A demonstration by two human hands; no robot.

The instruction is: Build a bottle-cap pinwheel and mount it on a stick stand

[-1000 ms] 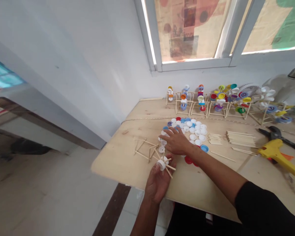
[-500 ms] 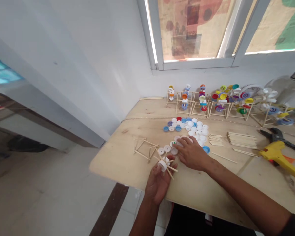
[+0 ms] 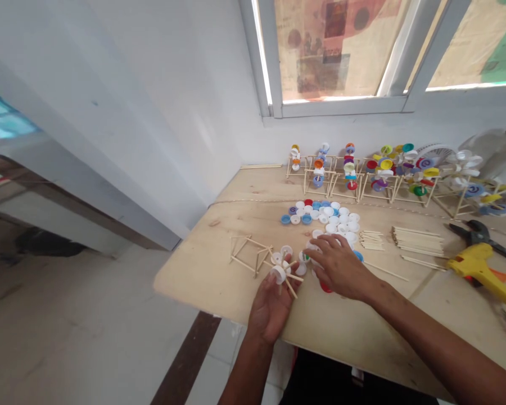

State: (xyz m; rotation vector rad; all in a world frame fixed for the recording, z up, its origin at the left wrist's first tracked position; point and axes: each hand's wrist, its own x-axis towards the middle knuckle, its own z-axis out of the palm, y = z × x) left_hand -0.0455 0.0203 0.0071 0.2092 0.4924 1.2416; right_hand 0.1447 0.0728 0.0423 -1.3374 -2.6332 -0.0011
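My left hand (image 3: 274, 306) grips a small wheel of wooden sticks (image 3: 295, 278), with a white bottle cap (image 3: 279, 274) on it, over the table's front edge. Close to its right is my right hand (image 3: 341, 264), palm down over the loose bottle caps with its fingers stretched out. Its fingertips are by a white cap with green in it (image 3: 303, 257). Under the palm a red cap (image 3: 325, 287) partly shows; other caps there are hidden. Left of the wheel stands a square stick frame (image 3: 249, 256). White and blue caps (image 3: 341, 219) lie beyond my right hand.
Finished-looking stick stands with coloured cap wheels (image 3: 349, 169) line the back of the wooden table (image 3: 194, 275). To the right are bundles of sticks (image 3: 417, 242), a yellow glue gun (image 3: 474, 264) and black-handled pliers (image 3: 480, 233). A cord (image 3: 257, 201) crosses the table.
My right hand has shifted slightly right and toward me across the caps, and a red cap now shows beneath it. My left hand keeps the stick wheel, raised a little.
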